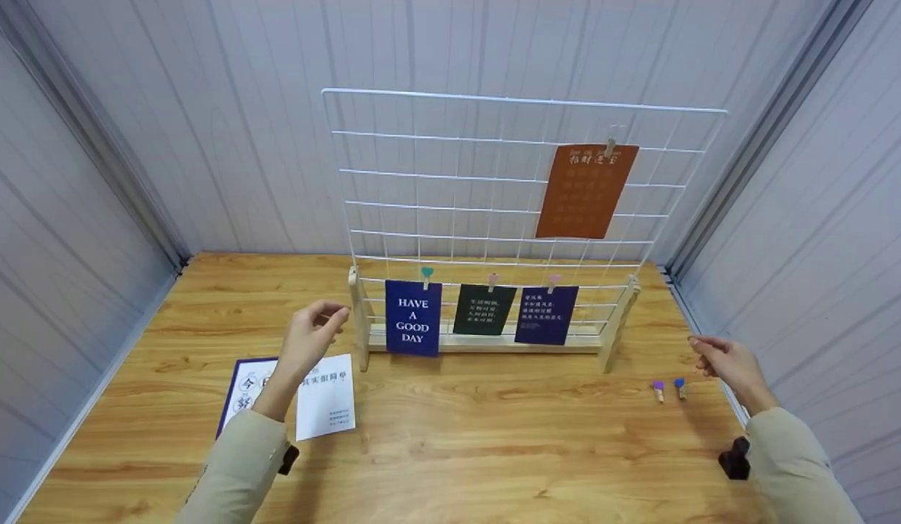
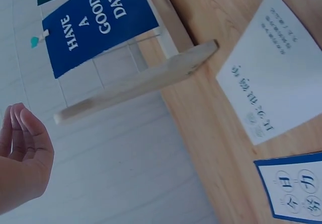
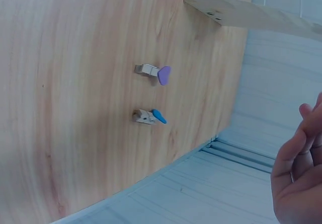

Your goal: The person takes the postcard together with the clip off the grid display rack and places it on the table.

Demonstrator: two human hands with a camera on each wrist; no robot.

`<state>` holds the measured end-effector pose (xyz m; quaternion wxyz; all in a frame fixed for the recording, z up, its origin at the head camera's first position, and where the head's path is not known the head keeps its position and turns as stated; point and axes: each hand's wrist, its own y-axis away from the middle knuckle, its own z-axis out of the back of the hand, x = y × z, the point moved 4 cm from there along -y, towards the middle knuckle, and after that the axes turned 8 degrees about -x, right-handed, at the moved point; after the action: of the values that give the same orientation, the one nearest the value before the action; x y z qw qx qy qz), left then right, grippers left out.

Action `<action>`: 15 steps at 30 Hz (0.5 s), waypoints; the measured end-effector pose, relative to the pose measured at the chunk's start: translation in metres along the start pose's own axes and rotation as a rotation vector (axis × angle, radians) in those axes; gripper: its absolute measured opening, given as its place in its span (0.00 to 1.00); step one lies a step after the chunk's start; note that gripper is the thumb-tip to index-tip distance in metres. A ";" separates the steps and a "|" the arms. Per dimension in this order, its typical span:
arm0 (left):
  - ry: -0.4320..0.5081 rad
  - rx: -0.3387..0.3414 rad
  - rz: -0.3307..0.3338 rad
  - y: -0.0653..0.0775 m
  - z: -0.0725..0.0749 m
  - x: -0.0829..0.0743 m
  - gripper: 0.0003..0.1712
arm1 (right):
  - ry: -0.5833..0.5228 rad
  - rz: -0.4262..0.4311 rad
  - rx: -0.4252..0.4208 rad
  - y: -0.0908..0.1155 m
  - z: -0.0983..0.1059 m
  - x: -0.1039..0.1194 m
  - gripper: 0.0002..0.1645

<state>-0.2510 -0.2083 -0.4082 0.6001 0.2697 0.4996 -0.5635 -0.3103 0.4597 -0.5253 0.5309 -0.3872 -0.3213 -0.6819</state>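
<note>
My left hand (image 1: 314, 336) hangs above the table, left of the white wire grid rack (image 1: 450, 211), fingers loosely bent and holding nothing. Below it lie a white card (image 1: 327, 407) and a blue-bordered card (image 1: 236, 378), partly hidden by my forearm. Off the rack's right side my right hand (image 1: 731, 364) hovers, also loosely bent with nothing in it. Nearest to it on the table are a purple-heart clothespin (image 3: 152, 72) and a blue-heart clothespin (image 3: 146, 116). Clothespins hold a blue "HAVE A GOOD DAY" card (image 1: 413, 320), a green card (image 1: 484, 309) and a navy card (image 1: 546, 313) low on the grid.
An orange card (image 1: 587, 193) hangs at the grid's upper right from a clothespin (image 1: 610, 148). Wooden feet (image 1: 616, 327) support the rack on the wooden table (image 1: 479, 437). Pale panel walls (image 1: 261, 145) enclose the back and both sides.
</note>
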 end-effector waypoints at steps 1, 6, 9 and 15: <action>0.003 0.002 -0.007 0.000 -0.001 -0.003 0.13 | 0.006 0.012 -0.013 -0.004 0.000 -0.005 0.30; 0.027 0.002 -0.048 -0.001 -0.006 -0.012 0.12 | 0.058 0.055 -0.060 -0.019 0.001 -0.022 0.35; 0.039 -0.004 -0.066 -0.002 -0.008 -0.016 0.11 | 0.071 0.089 -0.057 -0.023 0.001 -0.025 0.35; 0.071 0.004 -0.066 -0.001 -0.013 -0.027 0.10 | 0.047 0.124 0.022 0.016 -0.002 0.041 0.29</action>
<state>-0.2516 -0.1862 -0.3880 0.5627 0.2741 0.5282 -0.5738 -0.3011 0.4351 -0.4898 0.5839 -0.3846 -0.2915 -0.6528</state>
